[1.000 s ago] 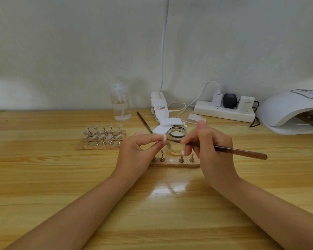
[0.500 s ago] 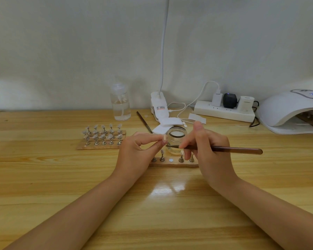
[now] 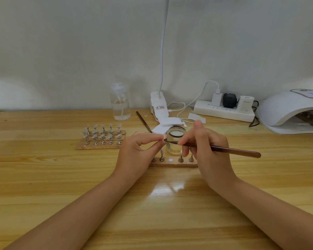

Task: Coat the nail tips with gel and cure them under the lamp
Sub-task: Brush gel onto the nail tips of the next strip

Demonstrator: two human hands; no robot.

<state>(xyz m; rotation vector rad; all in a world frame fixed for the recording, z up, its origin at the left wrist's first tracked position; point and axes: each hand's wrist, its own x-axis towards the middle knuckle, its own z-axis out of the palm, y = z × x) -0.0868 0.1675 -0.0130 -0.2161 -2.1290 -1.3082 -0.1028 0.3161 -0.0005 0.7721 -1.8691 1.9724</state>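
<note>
I am pinching a single nail tip (image 3: 164, 137) between the thumb and forefinger of my left hand (image 3: 140, 152), holding it up just left of centre frame, while my right hand (image 3: 204, 150) is gripping the brush (image 3: 224, 149) like a pen. A second ago the bristles were hovering at the rim of the gel jar (image 3: 175, 141); now the brush is lying flatter and its end is touching the tip, so I judge the coating stroke is starting. The jar is sitting open just behind my fingers, and below it the near holder strip (image 3: 172, 163) is showing one vacant spot. A filled rack (image 3: 101, 137) is waiting at centre left, and the curing lamp (image 3: 289, 110) is standing at the right edge.
</note>
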